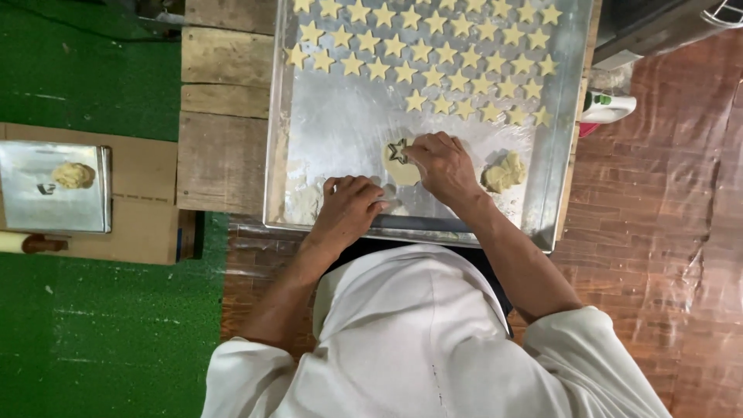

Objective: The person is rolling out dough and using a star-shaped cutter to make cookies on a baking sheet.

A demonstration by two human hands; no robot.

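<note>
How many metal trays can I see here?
2. The large tray, dotted with star-shaped dough pieces, fills the top centre; the small tray sits far left on cardboard. Others may lie outside the view.

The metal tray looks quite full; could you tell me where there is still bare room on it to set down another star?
Bare metal lies on the tray left of the left hand, below the star rows. It is crowded around the right hand, cutter and dough lump.

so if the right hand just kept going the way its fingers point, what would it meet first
Probably the star cutter, which the right hand already touches on the flattened dough. Past that lies bare tray; height is hard to judge.
</note>
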